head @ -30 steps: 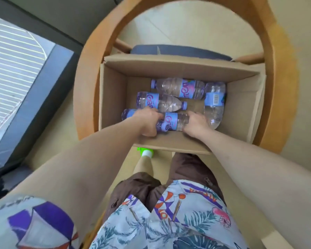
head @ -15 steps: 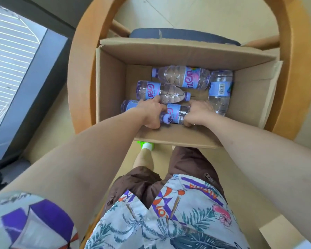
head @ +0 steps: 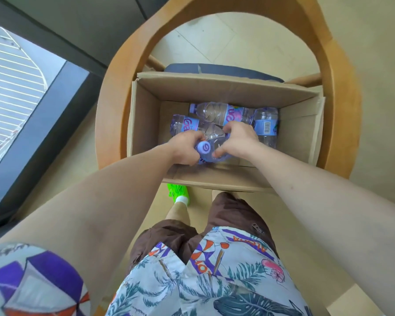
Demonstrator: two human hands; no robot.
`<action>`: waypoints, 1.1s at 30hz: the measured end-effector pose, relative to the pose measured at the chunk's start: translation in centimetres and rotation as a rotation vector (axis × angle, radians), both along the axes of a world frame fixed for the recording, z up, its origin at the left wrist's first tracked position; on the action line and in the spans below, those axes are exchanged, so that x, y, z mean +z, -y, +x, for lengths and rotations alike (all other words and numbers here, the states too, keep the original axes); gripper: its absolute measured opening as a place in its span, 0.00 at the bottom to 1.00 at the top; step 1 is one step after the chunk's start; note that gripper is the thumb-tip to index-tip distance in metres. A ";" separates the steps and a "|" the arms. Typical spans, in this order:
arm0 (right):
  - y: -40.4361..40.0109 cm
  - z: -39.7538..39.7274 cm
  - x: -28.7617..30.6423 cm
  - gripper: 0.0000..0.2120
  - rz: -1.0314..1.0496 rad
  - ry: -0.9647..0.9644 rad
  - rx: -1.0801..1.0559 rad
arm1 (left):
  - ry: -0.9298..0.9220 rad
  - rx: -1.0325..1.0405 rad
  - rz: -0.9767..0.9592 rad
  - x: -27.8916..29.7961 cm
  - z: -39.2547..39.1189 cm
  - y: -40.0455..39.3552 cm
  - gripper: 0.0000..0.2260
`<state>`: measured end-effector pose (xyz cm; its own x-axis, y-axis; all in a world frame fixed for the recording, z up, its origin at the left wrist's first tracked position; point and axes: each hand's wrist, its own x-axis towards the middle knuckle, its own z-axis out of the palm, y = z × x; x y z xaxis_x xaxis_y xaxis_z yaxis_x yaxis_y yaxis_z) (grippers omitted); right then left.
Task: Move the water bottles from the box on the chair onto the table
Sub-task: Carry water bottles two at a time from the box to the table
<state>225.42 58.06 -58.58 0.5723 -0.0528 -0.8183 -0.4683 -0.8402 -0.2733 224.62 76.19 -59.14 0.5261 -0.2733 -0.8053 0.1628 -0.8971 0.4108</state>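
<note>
An open cardboard box [head: 144,124] sits on a chair with a round wooden frame [head: 107,106] and a dark blue seat [head: 224,70]. Clear water bottles with purple labels lie inside. My left hand [head: 184,148] and my right hand [head: 238,139] are both down in the box, closed from either side around one water bottle [head: 209,148] that is tipped up with its purple cap towards me. Three more bottles lie behind: one [head: 217,112] at the back, one [head: 184,125] to the left, one [head: 266,127] to the right. No table is in view.
The box's near flap [head: 214,179] hangs towards my legs. My foot in a green shoe [head: 177,193] stands on the beige floor just under the box. A dark window frame [head: 43,106] runs along the left.
The bottle at the near side of the box lay flat; now it is tipped up, cap towards me. My hands have come closer together around it.
</note>
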 end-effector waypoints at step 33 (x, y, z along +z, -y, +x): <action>-6.5 -0.7 5.3 0.12 0.249 0.406 -0.691 | 0.087 0.729 -0.173 5.7 2.7 -3.2 0.18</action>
<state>224.68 64.55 -53.32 0.7299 -0.3451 -0.5900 -0.6810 -0.2929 -0.6712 227.32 79.43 -53.45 0.6815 0.0496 -0.7301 0.6513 -0.4960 0.5743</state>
